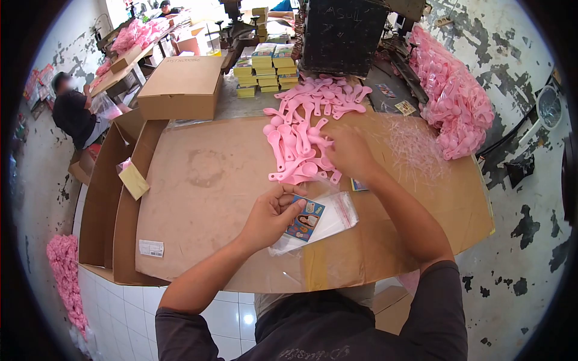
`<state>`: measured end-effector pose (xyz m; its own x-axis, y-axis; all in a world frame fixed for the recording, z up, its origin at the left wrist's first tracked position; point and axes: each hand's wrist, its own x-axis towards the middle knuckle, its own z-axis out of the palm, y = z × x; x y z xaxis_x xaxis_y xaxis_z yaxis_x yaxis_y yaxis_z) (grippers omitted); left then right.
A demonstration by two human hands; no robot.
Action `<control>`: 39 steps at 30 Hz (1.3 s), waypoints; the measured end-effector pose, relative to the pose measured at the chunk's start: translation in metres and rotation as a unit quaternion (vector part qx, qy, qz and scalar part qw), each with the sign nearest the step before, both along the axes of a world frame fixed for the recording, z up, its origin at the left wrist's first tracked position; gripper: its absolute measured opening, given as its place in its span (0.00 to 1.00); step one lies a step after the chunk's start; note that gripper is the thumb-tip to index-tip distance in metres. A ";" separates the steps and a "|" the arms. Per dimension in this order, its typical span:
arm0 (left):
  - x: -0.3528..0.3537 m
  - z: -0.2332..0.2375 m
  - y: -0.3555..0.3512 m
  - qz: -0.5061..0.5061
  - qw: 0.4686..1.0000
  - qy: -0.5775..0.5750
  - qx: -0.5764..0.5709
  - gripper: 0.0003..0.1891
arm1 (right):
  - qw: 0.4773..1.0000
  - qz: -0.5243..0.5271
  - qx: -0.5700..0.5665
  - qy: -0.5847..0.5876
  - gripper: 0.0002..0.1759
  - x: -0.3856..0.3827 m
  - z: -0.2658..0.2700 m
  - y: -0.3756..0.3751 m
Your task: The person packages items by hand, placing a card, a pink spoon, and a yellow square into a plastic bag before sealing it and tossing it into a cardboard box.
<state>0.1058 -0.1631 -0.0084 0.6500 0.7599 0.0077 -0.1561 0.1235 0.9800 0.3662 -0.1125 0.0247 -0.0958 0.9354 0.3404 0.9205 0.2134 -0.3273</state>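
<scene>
My left hand [274,215] pinches a small blue printed card [306,218] between thumb and fingers. The card is above a stack of clear plastic bags [338,212] lying on the cardboard tabletop [198,222]. At the right edge of a heap of pink plastic spoons [292,141] is my right hand [351,151], its fingers blurred and partly hidden. It is close to the spoons, but I cannot make out whether it grips one. Part of another printed card [359,185] shows beneath my right forearm.
A closed carton [182,84] and stacks of yellow-edged cards [265,63] stand behind. Open cardboard boxes [99,198] flank the left edge, holding a yellowish pack [133,180]. Plastic strips [415,144] and bagged pink spoons [460,102] lie right. A person [78,111] sits far left.
</scene>
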 end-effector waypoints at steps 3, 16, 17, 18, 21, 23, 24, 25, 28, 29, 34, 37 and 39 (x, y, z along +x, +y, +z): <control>-0.002 0.003 0.001 0.014 1.000 -0.015 -0.012 0.12 | 0.971 0.055 -0.077 0.222 0.22 0.012 0.014 -0.014; 0.004 0.002 -0.006 -0.003 1.000 0.008 0.010 0.17 | 0.836 0.170 -0.033 0.521 0.34 -0.027 0.037 -0.080; 0.004 0.003 -0.007 -0.006 1.000 0.006 0.007 0.17 | 0.848 0.163 -0.054 0.501 0.35 -0.027 0.036 -0.081; 0.005 0.003 -0.008 -0.009 1.000 0.003 0.004 0.17 | 0.860 0.157 -0.076 0.480 0.35 -0.027 0.034 -0.083; 0.005 -0.001 -0.007 -0.010 1.000 0.005 0.008 0.18 | 0.851 0.143 -0.074 0.500 0.33 -0.035 0.027 -0.089; 0.004 -0.001 -0.006 -0.006 1.000 0.009 0.004 0.18 | 0.830 0.146 -0.043 0.537 0.30 -0.044 0.016 -0.091; 0.004 0.003 -0.007 -0.004 1.000 0.010 -0.003 0.18 | 0.818 0.152 -0.022 0.554 0.28 -0.049 0.008 -0.091; 0.003 0.006 -0.007 -0.003 1.000 0.012 -0.009 0.18 | 0.807 0.158 -0.001 0.570 0.27 -0.051 -0.001 -0.090; 0.006 -0.001 -0.008 -0.004 1.000 -0.015 0.007 0.16 | 0.873 0.159 0.045 0.458 0.18 -0.040 -0.022 -0.086; 0.004 0.000 -0.009 -0.014 1.000 0.003 0.003 0.15 | 0.875 0.187 0.029 0.445 0.15 -0.030 -0.022 -0.085; 0.005 0.000 -0.008 0.000 0.999 -0.026 0.047 0.13 | 0.893 0.192 -0.111 0.392 0.09 -0.023 0.020 -0.098; 0.004 -0.002 -0.007 0.011 0.999 -0.022 0.023 0.13 | 0.930 0.214 -0.052 0.295 0.09 -0.024 0.020 -0.101; 0.000 0.009 -0.008 -0.001 1.000 -0.020 -0.006 0.13 | 0.923 0.265 0.012 0.279 0.09 -0.027 0.020 -0.096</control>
<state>0.1058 -0.1708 0.0006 0.6513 0.7584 0.0249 -0.1949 0.1354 0.9714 0.3396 -0.2084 0.0449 -0.3417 0.7988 0.4952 0.3739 0.5989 -0.7082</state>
